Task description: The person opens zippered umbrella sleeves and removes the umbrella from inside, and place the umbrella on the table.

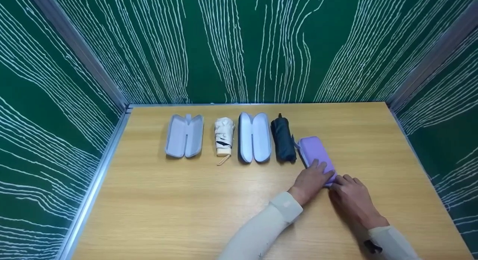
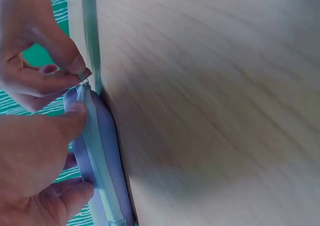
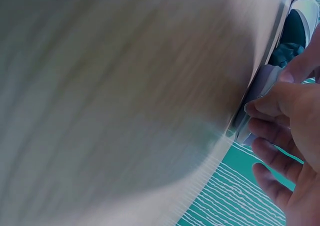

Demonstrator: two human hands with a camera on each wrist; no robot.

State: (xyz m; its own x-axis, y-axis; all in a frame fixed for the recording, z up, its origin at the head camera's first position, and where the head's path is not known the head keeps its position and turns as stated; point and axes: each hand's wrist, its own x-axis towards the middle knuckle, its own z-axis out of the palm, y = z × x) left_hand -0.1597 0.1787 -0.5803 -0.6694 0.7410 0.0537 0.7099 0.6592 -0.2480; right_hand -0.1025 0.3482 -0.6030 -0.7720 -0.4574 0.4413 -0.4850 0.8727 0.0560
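A purple zippered case [image 1: 313, 147] lies slanted on the table, closed along most of its visible zipper. My left hand [image 1: 310, 181] holds its near part, fingers on the top and thumb against the zipper side, as the left wrist view shows. At the near end my right hand [image 1: 353, 198] pinches the small metal zipper pull [image 2: 85, 77] between thumb and forefinger. In the right wrist view the case [image 3: 259, 81] is partly hidden behind the fingers. A dark folded umbrella [image 1: 283, 140] lies just left of the case, its strap by the case's far corner.
Left of the dark umbrella stands an open glasses case [image 1: 261, 136] with a pale lining. Beyond it lie a cream folded umbrella [image 1: 224, 135] and an open grey glasses case [image 1: 176, 136]. Green panels with white lines [image 1: 220, 47] rise behind the wooden table [image 1: 168, 207].
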